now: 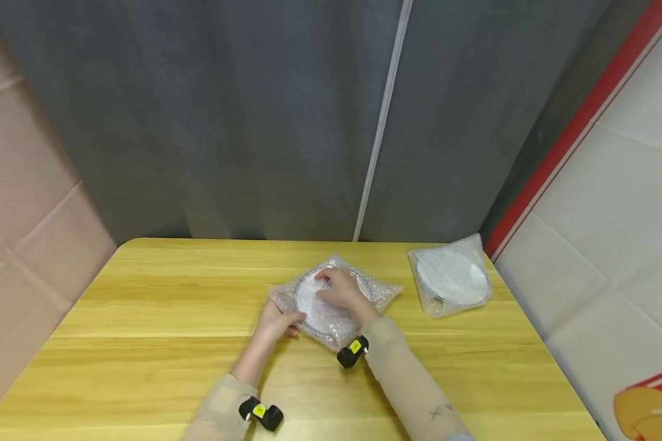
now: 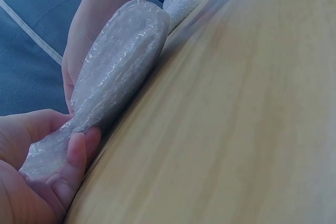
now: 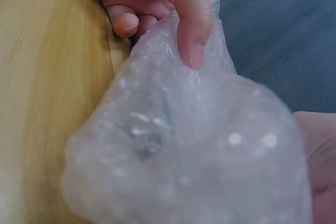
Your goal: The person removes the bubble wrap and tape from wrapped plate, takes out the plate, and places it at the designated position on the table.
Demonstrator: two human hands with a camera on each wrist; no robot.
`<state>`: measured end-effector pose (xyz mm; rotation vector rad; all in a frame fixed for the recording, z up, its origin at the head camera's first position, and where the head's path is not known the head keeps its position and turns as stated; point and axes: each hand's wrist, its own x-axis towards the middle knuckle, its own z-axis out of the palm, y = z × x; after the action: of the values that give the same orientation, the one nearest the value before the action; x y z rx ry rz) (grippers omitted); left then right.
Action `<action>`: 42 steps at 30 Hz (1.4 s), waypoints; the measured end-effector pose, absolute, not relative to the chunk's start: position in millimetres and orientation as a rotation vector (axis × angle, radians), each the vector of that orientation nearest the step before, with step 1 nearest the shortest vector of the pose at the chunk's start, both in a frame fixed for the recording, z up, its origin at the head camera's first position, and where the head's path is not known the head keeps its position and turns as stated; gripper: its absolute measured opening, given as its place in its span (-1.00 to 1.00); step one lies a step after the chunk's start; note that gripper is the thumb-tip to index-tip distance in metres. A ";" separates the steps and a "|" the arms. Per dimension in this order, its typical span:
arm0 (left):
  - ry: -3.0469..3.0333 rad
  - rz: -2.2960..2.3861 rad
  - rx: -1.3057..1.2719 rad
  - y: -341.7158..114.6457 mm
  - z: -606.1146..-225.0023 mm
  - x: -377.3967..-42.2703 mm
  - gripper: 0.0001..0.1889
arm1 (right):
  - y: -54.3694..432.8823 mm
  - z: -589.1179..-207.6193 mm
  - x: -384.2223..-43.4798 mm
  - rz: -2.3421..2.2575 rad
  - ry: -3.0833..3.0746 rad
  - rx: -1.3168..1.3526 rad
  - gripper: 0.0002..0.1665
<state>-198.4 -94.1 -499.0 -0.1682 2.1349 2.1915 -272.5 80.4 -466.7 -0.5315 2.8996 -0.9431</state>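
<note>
The bubble-wrapped round item [image 1: 328, 320] lies flat around the middle of the wooden table [image 1: 171, 294], its disc giving no long axis, though the wrap's corners stretch widest from left to right. It extends right and far from your left hand [image 1: 273, 320], which grips its near-left edge, thumb on top and fingers underneath. Your right hand [image 1: 343, 290] reaches in from the near right and is over the upper face, fingers bent; you can't tell whether they pinch the wrap. So your left has the rim, your right the middle. Well apart to the right lies a second wrapped package [image 1: 453, 275], nearer your right hand.
</note>
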 end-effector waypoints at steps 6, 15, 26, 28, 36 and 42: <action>2.135 2.190 -0.171 -93.5 -499.4 -198.3 -0.33 | 79.2 -469.0 -270.0 -0.980 2.887 -0.489 -0.62; 2.148 2.190 -0.190 -94.3 -501.0 -199.2 -0.35 | 77.0 -470.3 -266.8 -1.057 2.880 -0.492 -0.64; 2.151 2.194 -0.203 -93.8 -499.0 -197.1 -0.38 | 79.2 -473.5 -265.3 -1.128 2.875 -0.520 -0.60; 2.152 2.195 -0.209 -93.7 -498.7 -196.9 -0.39 | 80.8 -473.2 -265.3 -1.142 2.868 -0.535 -0.56; 2.102 2.247 -0.242 -91.3 -498.0 -198.2 -0.41 | 88.4 -470.3 -264.9 -1.253 2.798 -0.534 -0.52; 2.056 2.327 -0.297 -88.9 -497.0 -198.5 -0.31 | 92.5 -464.5 -263.5 -1.332 2.777 -0.587 -0.53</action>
<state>-198.5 -88.9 -497.0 -0.2975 2.0558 2.3267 -263.5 92.5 -464.5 -0.5871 2.7768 -1.3320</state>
